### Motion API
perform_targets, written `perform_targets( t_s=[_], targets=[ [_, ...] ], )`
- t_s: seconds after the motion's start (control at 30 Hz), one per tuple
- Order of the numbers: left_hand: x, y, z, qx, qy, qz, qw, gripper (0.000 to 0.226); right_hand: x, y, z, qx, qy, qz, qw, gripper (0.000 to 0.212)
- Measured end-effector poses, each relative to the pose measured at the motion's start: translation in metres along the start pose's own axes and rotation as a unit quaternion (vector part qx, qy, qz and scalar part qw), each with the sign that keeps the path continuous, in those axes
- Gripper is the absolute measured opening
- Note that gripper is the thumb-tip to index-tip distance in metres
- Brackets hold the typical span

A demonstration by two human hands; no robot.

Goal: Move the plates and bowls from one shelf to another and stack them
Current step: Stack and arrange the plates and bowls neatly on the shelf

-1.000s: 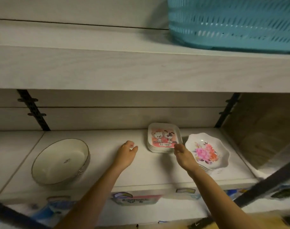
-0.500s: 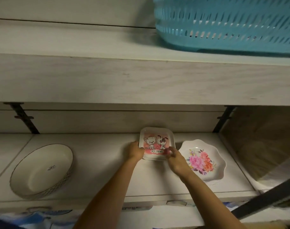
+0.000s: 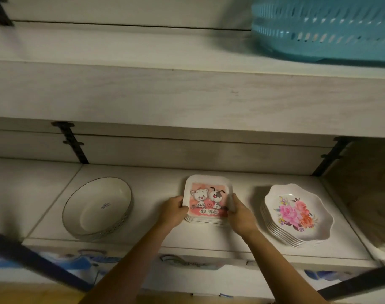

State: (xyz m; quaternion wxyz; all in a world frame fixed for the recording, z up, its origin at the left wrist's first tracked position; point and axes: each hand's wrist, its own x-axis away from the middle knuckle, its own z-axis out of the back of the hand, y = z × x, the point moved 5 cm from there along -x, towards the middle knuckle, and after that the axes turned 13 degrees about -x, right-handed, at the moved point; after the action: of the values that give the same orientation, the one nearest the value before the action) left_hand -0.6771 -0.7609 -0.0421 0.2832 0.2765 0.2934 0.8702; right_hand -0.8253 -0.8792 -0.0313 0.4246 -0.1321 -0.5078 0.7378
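A stack of square plates (image 3: 208, 197) with a cat-and-dog picture on a pink ground sits in the middle of the lower shelf (image 3: 156, 189). My left hand (image 3: 172, 210) grips the stack's left edge and my right hand (image 3: 239, 212) grips its right edge, thumbs over the rim. To the right stands a stack of scalloped white plates (image 3: 296, 213) with pink flowers. A round cream bowl (image 3: 98, 208) with a dark rim lies at the left of the same shelf.
The upper shelf (image 3: 187, 93) juts out above the plates, and a teal plastic basket (image 3: 323, 29) stands on it at the right. Black brackets (image 3: 72, 142) hold the back wall. A dark bar (image 3: 33, 263) crosses the lower left corner.
Both hands have closed in from either side and taken hold of the square plate stack. The camera has shifted, so the bowl and plates sit further right in view.
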Motion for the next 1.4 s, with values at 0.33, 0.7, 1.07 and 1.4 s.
perform_targets(
  t_s=[0.33, 0.7, 1.07, 1.4],
  targets=[
    [0.028, -0.046, 0.021, 0.027, -0.012, -0.005, 1.000, 0.024, 0.027, -0.006, -0.038, 0.051, -0.002, 0.021, 0.998, 0.042],
    [0.039, -0.073, 0.033, 0.025, 0.000, -0.004, 1.000, 0.025, 0.054, -0.015, -0.063, 0.069, 0.016, 0.025, 0.997, 0.040],
    [0.042, -0.059, 0.040, -0.079, 0.084, -0.073, 0.991, 0.050, 0.056, -0.022, -0.052, 0.073, 0.017, 0.009, 0.997, 0.042],
    [0.045, 0.032, 0.003, -0.046, 0.157, -0.156, 0.974, 0.044, 0.052, -0.011, 0.092, 0.056, 0.137, 0.067, 0.987, 0.047]
  ],
)
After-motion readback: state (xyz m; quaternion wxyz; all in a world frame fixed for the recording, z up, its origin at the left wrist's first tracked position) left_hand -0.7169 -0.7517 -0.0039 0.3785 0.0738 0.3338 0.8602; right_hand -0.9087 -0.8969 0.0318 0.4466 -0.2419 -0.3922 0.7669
